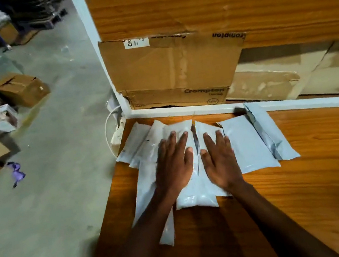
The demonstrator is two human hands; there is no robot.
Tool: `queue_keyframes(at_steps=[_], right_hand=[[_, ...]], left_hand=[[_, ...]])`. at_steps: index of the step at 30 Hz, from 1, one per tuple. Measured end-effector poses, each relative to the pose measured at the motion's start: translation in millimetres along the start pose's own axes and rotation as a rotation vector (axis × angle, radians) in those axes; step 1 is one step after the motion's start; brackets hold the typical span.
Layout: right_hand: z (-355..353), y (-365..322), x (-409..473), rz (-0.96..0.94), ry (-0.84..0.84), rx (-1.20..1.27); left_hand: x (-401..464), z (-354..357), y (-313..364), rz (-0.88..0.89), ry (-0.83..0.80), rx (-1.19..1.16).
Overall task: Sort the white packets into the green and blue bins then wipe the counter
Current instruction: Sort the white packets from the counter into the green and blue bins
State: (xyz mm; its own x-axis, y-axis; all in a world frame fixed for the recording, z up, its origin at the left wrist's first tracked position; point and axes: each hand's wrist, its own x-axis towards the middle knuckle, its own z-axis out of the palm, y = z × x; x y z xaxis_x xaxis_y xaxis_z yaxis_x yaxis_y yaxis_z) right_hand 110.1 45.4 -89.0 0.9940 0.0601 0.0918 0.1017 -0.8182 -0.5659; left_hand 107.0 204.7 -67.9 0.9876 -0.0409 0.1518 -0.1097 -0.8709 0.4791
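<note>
Several white packets [248,143] lie overlapping in a row on the wooden counter [318,170], from its left edge to the middle. My left hand [174,165] rests flat, fingers spread, on a packet [193,199] near the left of the pile. My right hand [220,160] lies flat beside it on the neighbouring packet. Neither hand grips anything. No green or blue bin is in view.
A flattened cardboard sheet [173,66] leans against the wooden back panel behind the counter. Left of the counter is concrete floor with cardboard boxes [21,88], a purple scrap [16,173] and a white cable [109,120] at the counter's corner.
</note>
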Motion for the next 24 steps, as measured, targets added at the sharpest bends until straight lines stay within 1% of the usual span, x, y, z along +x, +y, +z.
queue_keyframes(at_steps=[3, 6, 9, 15, 20, 22, 24], right_hand=[[-2, 13, -8, 0.048, -0.027, 0.001], [-10, 5, -14, 0.125, -0.067, 0.03], [-17, -5, -16, 0.124, -0.06, -0.023], [-34, -17, -25, 0.144, 0.048, -0.025], [-55, -31, -57, 0.147, 0.207, 0.043], [-65, -31, -76, 0.157, 0.258, 0.083], [-75, -26, -99, 0.18, 0.313, 0.123]], left_hand=[[6, -5, -4, -0.004, -0.05, -0.024], [12, -3, 1, -0.019, -0.117, 0.01], [16, 1, 2, -0.001, -0.13, -0.012], [14, -7, -3, 0.065, -0.032, -0.063], [-3, -21, 9, 0.139, 0.079, -0.236], [-14, -25, 18, 0.175, 0.082, -0.26], [-27, -28, 30, 0.219, 0.052, -0.261]])
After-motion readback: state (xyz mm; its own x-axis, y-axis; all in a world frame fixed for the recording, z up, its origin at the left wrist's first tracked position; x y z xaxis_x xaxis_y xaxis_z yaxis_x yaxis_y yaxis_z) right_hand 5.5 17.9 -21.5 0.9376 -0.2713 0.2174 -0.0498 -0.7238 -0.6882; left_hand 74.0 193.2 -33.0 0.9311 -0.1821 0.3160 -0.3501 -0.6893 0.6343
